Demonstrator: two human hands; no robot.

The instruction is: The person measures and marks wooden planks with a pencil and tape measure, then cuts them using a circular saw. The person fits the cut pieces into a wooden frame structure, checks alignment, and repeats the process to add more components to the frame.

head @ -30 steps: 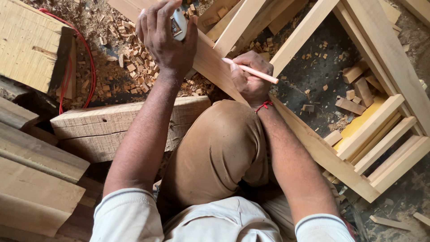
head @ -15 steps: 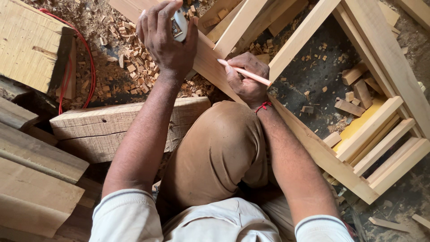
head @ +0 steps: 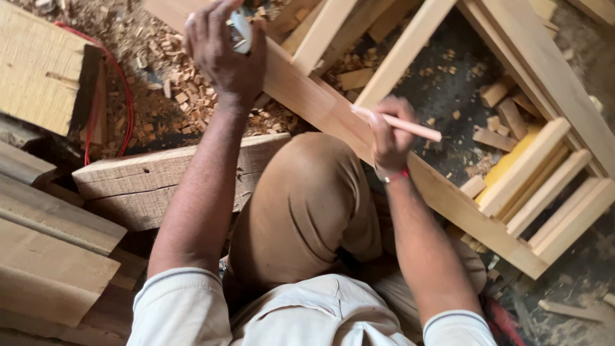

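- Head view, ground: dirt workshop floor littered with wood chips and short offcut blocks; chips lie thickest just left of the long plank.
- Long plank: pale timber, runs diagonally from the top centre down to the lower right, forming one side of a wooden frame; cross rails meet it from the upper right.
- Slats: several pale strips stacked side by side, right of the long plank, inside the frame; a yellow piece shows beneath them.
- Left hand: raised over the upper end of the long plank, fingers clenched around a small white and metal tool; kind of tool cannot be told, mostly hidden by the hand.
- Right hand: rests on the long plank near its middle, fingers closed on a pale pencil; pencil shaft points right, its tip hidden at the hand; red band at the wrist.
- Knee in tan trousers: bent, touching the near edge of the long plank.
- Rough beam: thick, weathered, lies left of the knee, below the long plank.
- Stacked boards: far left of the long plank.
- Red cord: curves over the chips, left of the long plank, beside a thick block.
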